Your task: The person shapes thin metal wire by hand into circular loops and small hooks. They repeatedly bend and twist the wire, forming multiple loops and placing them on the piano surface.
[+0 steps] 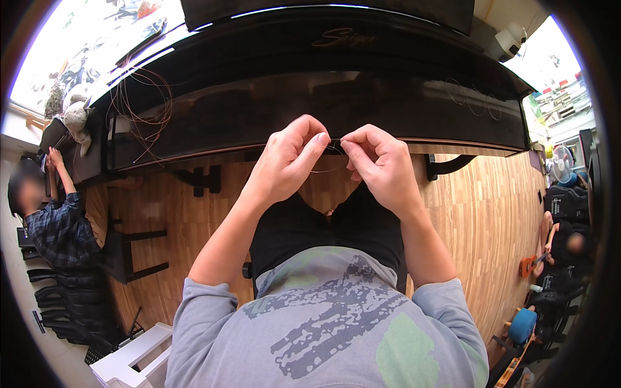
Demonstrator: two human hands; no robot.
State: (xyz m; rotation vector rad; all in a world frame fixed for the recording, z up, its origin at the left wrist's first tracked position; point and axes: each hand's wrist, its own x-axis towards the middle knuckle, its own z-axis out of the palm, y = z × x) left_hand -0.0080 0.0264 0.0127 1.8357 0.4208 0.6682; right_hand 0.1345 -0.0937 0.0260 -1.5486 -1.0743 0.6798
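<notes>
Above my lap, in front of the dark piano (388, 97), my left hand (288, 158) and my right hand (383, 161) come close together. Each is closed, thumb against forefinger, pinching a thin pale string (332, 146) that spans the small gap. A faint loop of it hangs below the fingertips. The exact ends are too fine to make out. On the left of the piano's glossy cover lies a loose coil of copper-coloured strings (171, 107). Thin silvery loops of string (486, 107) lie on the right part.
At far left a person in a plaid shirt (58, 226) sits beside a plush toy (76, 116). Another person at far right holds a small orange ukulele (528, 266). A dark bench (126, 252) stands on the wood floor (466, 213); a white fan (561, 163) is at right.
</notes>
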